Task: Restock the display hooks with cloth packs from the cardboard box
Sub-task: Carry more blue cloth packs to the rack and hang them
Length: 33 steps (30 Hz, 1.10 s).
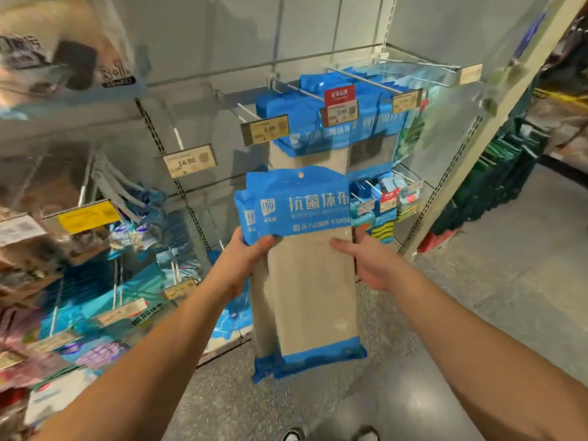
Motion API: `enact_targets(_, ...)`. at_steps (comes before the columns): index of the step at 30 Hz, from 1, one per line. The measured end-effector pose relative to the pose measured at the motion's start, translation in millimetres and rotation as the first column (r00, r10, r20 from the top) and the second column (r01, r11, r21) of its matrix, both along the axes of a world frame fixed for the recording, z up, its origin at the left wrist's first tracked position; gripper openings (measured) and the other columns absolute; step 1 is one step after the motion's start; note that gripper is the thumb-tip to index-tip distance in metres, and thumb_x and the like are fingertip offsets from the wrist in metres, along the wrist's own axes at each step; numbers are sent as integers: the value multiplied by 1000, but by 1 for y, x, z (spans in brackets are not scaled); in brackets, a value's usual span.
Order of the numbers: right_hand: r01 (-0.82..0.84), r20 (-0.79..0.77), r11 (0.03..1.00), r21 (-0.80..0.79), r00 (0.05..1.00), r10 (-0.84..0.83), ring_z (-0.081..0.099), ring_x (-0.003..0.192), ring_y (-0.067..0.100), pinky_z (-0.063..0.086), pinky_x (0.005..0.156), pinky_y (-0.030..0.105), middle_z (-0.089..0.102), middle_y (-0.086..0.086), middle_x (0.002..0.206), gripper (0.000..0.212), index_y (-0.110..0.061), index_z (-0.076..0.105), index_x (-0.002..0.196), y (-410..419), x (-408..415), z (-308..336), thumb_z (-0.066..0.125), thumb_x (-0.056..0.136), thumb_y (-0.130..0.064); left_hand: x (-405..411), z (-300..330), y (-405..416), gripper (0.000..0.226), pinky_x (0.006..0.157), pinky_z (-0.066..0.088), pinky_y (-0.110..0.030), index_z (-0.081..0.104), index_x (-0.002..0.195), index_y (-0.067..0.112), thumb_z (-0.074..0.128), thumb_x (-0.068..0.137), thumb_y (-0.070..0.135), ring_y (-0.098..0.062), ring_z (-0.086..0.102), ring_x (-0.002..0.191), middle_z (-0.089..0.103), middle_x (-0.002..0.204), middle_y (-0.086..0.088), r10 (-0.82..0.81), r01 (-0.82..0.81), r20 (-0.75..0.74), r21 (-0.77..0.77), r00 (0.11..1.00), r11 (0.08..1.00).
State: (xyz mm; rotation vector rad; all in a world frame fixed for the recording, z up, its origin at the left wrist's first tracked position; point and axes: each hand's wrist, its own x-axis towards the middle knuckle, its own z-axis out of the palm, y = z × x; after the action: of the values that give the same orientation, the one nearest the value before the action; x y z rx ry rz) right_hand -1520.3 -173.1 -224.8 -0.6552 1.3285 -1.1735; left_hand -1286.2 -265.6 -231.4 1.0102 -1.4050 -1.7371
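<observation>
Two bare forearms reach forward from the person toward a shop display wall [222,43] of hooks and price tags. Between the hands hangs a stack of cloth packs [305,265], blue-topped with beige cloth showing, held upright in mid-air, below and just in front of the hooks. At least two packs seem to be in the stack, though blur makes the count unsure. Left hand [245,262] grips the stack's left edge; right hand [366,259] grips its right edge, thumb across the front. Above, several hooks [292,87] already carry matching blue packs [334,122]. These held packs are not yet hung. No cardboard box is visible.
</observation>
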Motion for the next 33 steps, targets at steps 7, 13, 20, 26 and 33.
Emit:
enact_targets(7,-170,-16,985,11,985,170,71,96,19,59,78,33,68,9,115,32,-13,49,121,-54,-78,-18,61,93,-3,-31,-31,-18,45,77,58,-26,58,125,18,76,84,15,-17,71,100,76,109,2,190,-200,131,73,973,977)
enact_targets(13,-189,-51,982,-6,981,189,66,102,27,54,91,45,63,10,124,47,-11,42,130,-94,-143,-26,64,89,-7,-35,-40,-13,38,78,57,-27,61,120,20,73,87,5,-13,72,94,78,101,7,282,-306,269,50,921,951)
enact_targets(20,-283,-229,959,-17,935,272,63,109,33,52,93,48,62,18,127,39,-5,48,131,-141,-169,-36,60,94,-6,-26,-25,1,51,83,49,-29,58,129,28,80,84,22,-14,66,98,70,108,7,281,-172,681,-224,676,959)
enact_targets(26,-417,-328,907,-52,865,379,66,106,20,48,101,44,67,8,123,30,-19,55,121,-176,-149,-40,62,94,-8,-33,13,-2,38,72,40,-27,57,124,27,74,90,29,-20,62,101,60,106,10,203,155,845,-316,494,936)
enact_targets(33,-492,-373,866,-87,822,430,65,108,14,50,95,31,67,-2,120,36,-23,52,126,-217,-109,-42,63,94,-10,-68,55,-48,43,83,48,-39,48,134,25,64,95,36,-28,60,115,41,146,5,300,492,930,-366,211,790)
